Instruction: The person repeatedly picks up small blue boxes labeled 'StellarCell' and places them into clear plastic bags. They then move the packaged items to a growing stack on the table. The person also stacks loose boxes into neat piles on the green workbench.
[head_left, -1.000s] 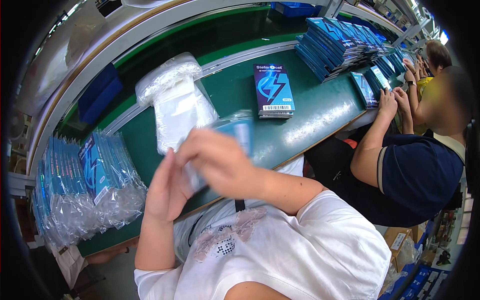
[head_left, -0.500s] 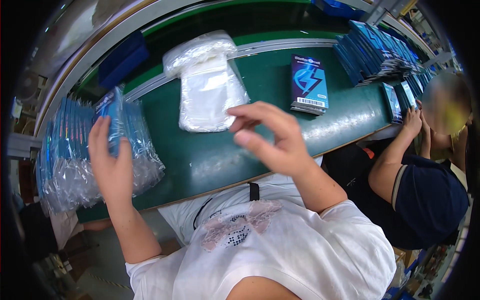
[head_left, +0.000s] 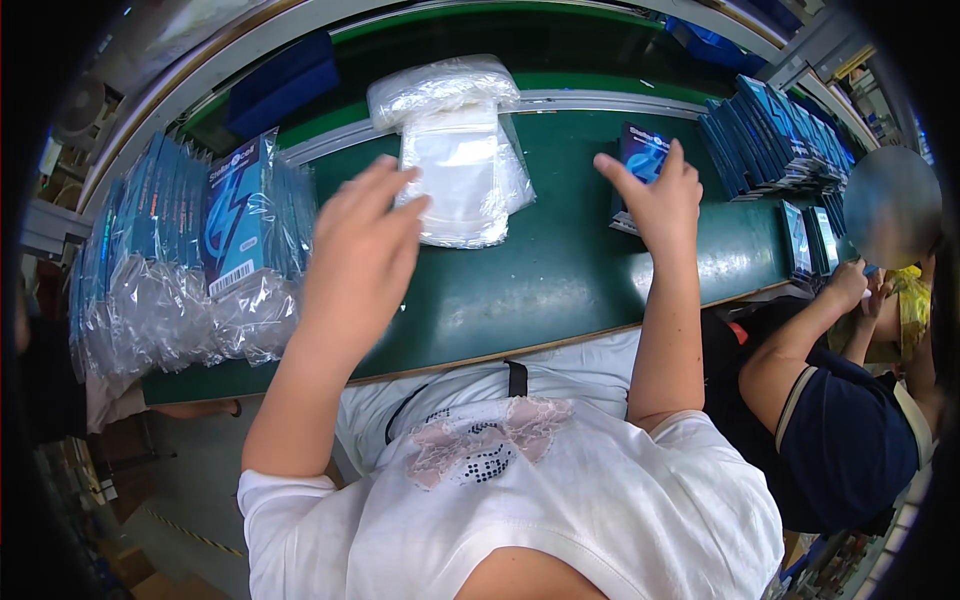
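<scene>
My left hand [head_left: 370,250], slightly blurred, hovers left of a pile of clear plastic bags [head_left: 455,180], fingers apart and nothing in them. My right hand [head_left: 660,195] reaches over a short stack of flat blue-and-purple boxes [head_left: 640,148], thumb and fingers spread; whether it touches them I cannot tell. At the left, a row of similar boxes in clear bags [head_left: 180,230] stands on edge, their loose bag ends toward me. The frontmost bagged box [head_left: 235,215] leans against that row, its printed face showing.
A green table [head_left: 560,270] runs across, with a metal rail along its back. Many more boxes [head_left: 770,130] stand at the far right. A co-worker's hand [head_left: 848,283] is beside several boxes there. A blue bin [head_left: 285,85] sits at the back left.
My left hand has left the bagged boxes and moved right toward the plastic bags. My right hand has moved from near the bags to the short stack of boxes.
</scene>
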